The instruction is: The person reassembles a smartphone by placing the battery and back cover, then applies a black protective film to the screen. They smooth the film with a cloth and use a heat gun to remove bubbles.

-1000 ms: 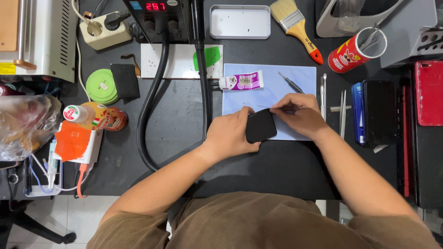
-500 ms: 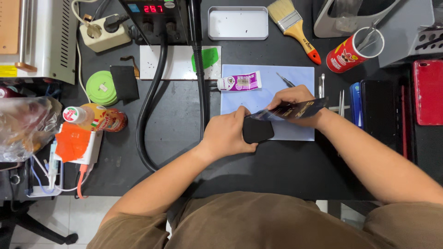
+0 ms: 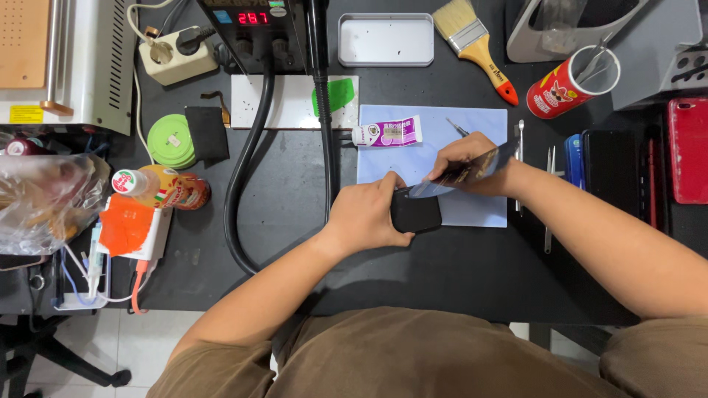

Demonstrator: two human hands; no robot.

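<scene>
1. Phone [image 3: 417,214], small and black, lies at the lower left corner of the blue mat [image 3: 472,133], under the left hand [image 3: 369,214], which clamps it from the left with thumb and fingers curled around its edges.
2. Film [image 3: 461,173], a thin glossy dark sheet, is pinched in the right hand [image 3: 472,158]; it slants from the phone's top edge up and right past the wrist, its lower tip at or just over the phone. Whether that tip touches the phone cannot be told.
3. Much of the phone is covered by the left fingers, so only its right part shows, a plain dark rounded slab with no detail readable. The right fingers hide the middle of the film.
4. A white and purple tube [image 3: 387,134] lies on the mat's upper left edge, just above both hands. Tweezers [image 3: 457,128] lie on the mat near the right knuckles, partly hidden.
5. Slim metal tools [image 3: 549,191] lie right of the mat, crossed by the right forearm.
6. Farther out: a black hose [image 3: 247,169] left of the left hand, a brush [image 3: 476,44] and red can [image 3: 571,81] above, and dark phones [image 3: 612,173] at the right.
</scene>
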